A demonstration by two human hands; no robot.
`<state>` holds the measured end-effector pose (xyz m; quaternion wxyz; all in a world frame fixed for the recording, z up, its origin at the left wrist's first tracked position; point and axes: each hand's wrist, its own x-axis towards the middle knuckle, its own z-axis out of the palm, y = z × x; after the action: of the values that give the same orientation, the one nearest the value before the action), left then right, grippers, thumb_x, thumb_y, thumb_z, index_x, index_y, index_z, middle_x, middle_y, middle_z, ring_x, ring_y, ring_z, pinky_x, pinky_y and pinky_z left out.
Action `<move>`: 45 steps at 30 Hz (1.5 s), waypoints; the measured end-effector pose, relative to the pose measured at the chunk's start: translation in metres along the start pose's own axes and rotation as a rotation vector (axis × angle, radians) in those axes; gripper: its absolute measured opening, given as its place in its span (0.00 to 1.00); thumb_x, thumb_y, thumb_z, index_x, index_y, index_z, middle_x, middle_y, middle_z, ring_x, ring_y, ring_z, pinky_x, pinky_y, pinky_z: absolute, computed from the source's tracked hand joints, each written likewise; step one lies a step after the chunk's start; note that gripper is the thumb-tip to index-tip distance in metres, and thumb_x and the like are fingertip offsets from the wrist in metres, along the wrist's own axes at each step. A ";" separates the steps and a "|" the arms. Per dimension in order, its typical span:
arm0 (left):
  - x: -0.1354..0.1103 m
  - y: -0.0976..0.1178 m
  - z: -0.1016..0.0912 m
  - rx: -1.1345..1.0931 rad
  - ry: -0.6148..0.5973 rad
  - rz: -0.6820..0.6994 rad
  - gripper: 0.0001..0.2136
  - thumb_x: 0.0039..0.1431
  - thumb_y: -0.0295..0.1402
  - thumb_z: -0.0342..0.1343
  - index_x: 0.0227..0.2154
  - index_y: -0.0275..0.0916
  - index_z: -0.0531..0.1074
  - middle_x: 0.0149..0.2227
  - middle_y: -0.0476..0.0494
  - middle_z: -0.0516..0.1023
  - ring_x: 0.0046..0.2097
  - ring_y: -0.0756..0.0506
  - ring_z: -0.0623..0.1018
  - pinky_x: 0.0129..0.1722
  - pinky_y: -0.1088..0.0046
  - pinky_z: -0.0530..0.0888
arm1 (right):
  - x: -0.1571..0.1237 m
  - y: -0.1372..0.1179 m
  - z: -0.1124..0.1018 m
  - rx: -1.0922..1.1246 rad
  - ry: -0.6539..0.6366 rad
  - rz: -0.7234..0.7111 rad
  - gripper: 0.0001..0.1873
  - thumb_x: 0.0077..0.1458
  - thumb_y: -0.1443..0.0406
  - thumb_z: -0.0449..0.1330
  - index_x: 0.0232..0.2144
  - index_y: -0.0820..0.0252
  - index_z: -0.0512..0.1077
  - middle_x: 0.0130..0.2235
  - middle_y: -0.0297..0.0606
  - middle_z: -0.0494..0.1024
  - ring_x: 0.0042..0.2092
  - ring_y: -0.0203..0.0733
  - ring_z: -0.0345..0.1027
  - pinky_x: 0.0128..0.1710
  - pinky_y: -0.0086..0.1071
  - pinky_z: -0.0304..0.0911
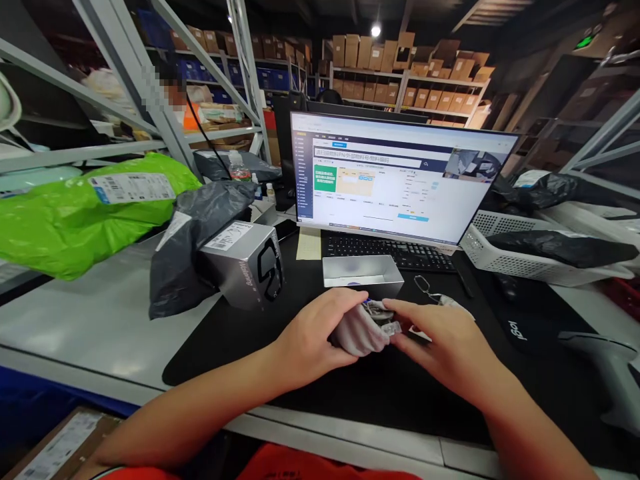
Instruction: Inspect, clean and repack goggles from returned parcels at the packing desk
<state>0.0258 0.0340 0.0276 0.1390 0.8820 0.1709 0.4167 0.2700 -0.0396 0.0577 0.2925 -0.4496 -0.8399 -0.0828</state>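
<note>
Over the black desk mat, both hands hold a light grey soft cloth pouch. My left hand is wrapped round its left side, thumb on top. My right hand pinches the opening on the right with thumb and fingers. Small items show in the mouth, one with blue on it, and a clear plastic piece sticks out; their kind I cannot make out. Just beyond my hands stands an open silver box. A thin loop lies by my right hand.
A monitor and keyboard stand behind. To the left are a silver printed box, a dark grey parcel bag and a green parcel bag. On the right are a white basket and a handheld scanner.
</note>
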 end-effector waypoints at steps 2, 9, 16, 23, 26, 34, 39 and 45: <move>0.004 0.003 0.000 0.012 -0.013 0.040 0.33 0.51 0.24 0.66 0.60 0.38 0.62 0.54 0.38 0.76 0.55 0.43 0.77 0.60 0.69 0.73 | 0.000 -0.002 0.003 -0.030 0.076 -0.024 0.12 0.66 0.64 0.58 0.51 0.61 0.72 0.37 0.36 0.84 0.33 0.39 0.79 0.32 0.32 0.67; 0.013 0.004 0.007 0.036 0.104 0.129 0.32 0.57 0.33 0.66 0.62 0.39 0.62 0.55 0.35 0.74 0.56 0.41 0.76 0.58 0.64 0.76 | 0.004 -0.008 0.001 0.002 0.294 -0.040 0.10 0.63 0.71 0.58 0.45 0.62 0.76 0.34 0.38 0.84 0.31 0.37 0.78 0.30 0.28 0.68; 0.011 -0.014 0.016 0.171 0.539 0.028 0.46 0.43 0.39 0.76 0.65 0.48 0.60 0.65 0.35 0.60 0.65 0.34 0.67 0.63 0.50 0.69 | 0.009 -0.002 0.002 0.398 0.408 0.424 0.06 0.54 0.72 0.60 0.33 0.57 0.71 0.26 0.28 0.79 0.23 0.31 0.72 0.21 0.20 0.64; 0.009 -0.045 0.015 -0.326 0.016 -0.571 0.22 0.48 0.33 0.68 0.48 0.39 0.76 0.46 0.40 0.81 0.42 0.41 0.82 0.41 0.67 0.80 | 0.015 0.014 0.003 0.889 0.296 0.666 0.05 0.48 0.67 0.66 0.29 0.58 0.72 0.24 0.30 0.78 0.26 0.36 0.74 0.25 0.25 0.68; 0.006 -0.051 0.009 -0.425 0.093 -0.671 0.16 0.44 0.28 0.67 0.39 0.38 0.79 0.37 0.45 0.83 0.37 0.44 0.81 0.36 0.72 0.78 | 0.015 0.024 0.002 0.837 0.312 0.658 0.06 0.44 0.66 0.69 0.28 0.59 0.77 0.29 0.35 0.81 0.30 0.40 0.76 0.29 0.29 0.71; -0.023 -0.049 -0.026 -0.488 0.393 -0.903 0.19 0.50 0.43 0.68 0.41 0.36 0.77 0.27 0.44 0.82 0.27 0.43 0.81 0.26 0.71 0.79 | 0.011 0.059 -0.020 0.905 0.477 0.700 0.13 0.42 0.61 0.76 0.28 0.58 0.77 0.30 0.37 0.83 0.31 0.39 0.78 0.33 0.30 0.74; -0.078 -0.045 -0.035 -0.036 0.350 -0.969 0.28 0.63 0.42 0.55 0.66 0.48 0.60 0.33 0.46 0.84 0.32 0.39 0.85 0.32 0.66 0.82 | 0.007 0.072 -0.023 0.824 0.565 0.756 0.15 0.44 0.58 0.75 0.29 0.58 0.76 0.28 0.37 0.82 0.31 0.43 0.79 0.32 0.32 0.74; -0.113 -0.061 -0.014 0.703 -0.222 -0.611 0.21 0.64 0.35 0.47 0.53 0.32 0.75 0.58 0.23 0.73 0.55 0.27 0.78 0.50 0.49 0.78 | 0.014 0.071 -0.006 0.885 0.513 0.809 0.19 0.43 0.55 0.76 0.29 0.59 0.75 0.29 0.40 0.82 0.34 0.47 0.81 0.32 0.34 0.76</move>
<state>-0.0636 0.0433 -0.0645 -0.0345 0.8241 0.5370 0.1770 0.3241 0.0088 0.0618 0.6494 -0.5334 -0.4624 0.2828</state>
